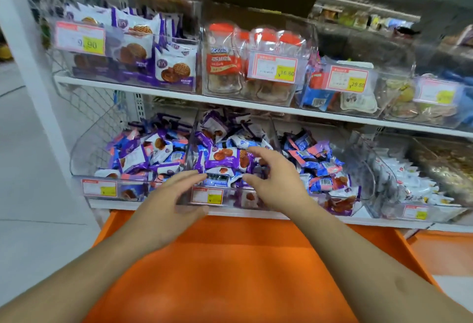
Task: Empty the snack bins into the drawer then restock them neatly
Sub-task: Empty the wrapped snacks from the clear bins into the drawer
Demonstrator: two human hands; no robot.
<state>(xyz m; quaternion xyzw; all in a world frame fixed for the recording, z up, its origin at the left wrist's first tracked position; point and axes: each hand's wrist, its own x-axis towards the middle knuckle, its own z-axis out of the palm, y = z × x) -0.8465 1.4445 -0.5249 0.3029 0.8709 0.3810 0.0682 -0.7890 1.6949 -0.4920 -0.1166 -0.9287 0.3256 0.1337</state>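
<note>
Clear plastic snack bins line the lower shelf. The middle bin is heaped with purple and blue wrapped biscuit packets. My left hand reaches at that bin's front left corner, fingers extended, holding nothing. My right hand hovers over the packets at the bin's front right, fingers spread and slightly bent, holding nothing. The left bin and the right bin hold similar packets. Below the shelf an orange drawer stands pulled out, its floor bare between my forearms.
An upper shelf carries clear bins of purple biscuit packs, orange-capped packs and mixed snacks with price tags. White packets fill a bin at the lower right. A white post and tiled floor lie left.
</note>
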